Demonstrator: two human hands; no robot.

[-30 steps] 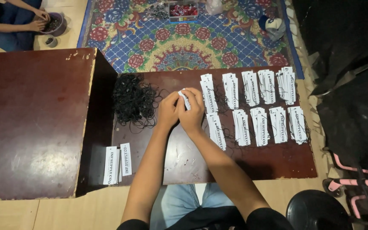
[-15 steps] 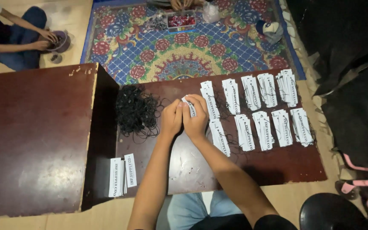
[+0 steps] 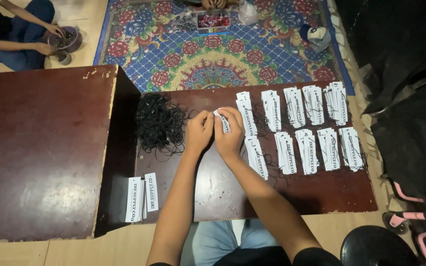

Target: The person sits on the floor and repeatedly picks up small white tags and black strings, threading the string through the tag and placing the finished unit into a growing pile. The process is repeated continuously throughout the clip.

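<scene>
Tags and string on a low brown table (image 3: 292,197), seen from my remote feed.

From largest to smallest: I see a dark tangle of black string (image 3: 159,123) just left of the hands, rows of white paper tags (image 3: 301,125) to their right, and a small stack of tags (image 3: 141,197) at the near edge. The left hand (image 3: 199,132) and right hand (image 3: 230,134) meet, together pinching one white tag (image 3: 221,119) above the tabletop.

Both hands (image 3: 215,132) together on a white paper tag (image 3: 222,120) above low table (image 3: 321,192)
</scene>
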